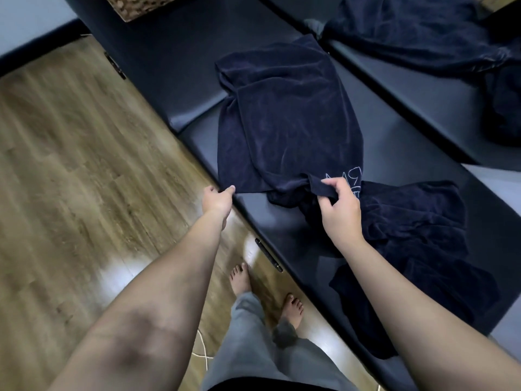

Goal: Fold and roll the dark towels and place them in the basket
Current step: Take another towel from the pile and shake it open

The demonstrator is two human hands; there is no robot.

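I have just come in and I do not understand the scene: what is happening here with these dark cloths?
A person stands barefoot beside a dark padded bench and handles a dark towel spread on it. The left hand pinches the near left corner, and the right hand grips the near right edge. Other dark towels lie crumpled to the right and farther back. A woven basket shows at the top edge.
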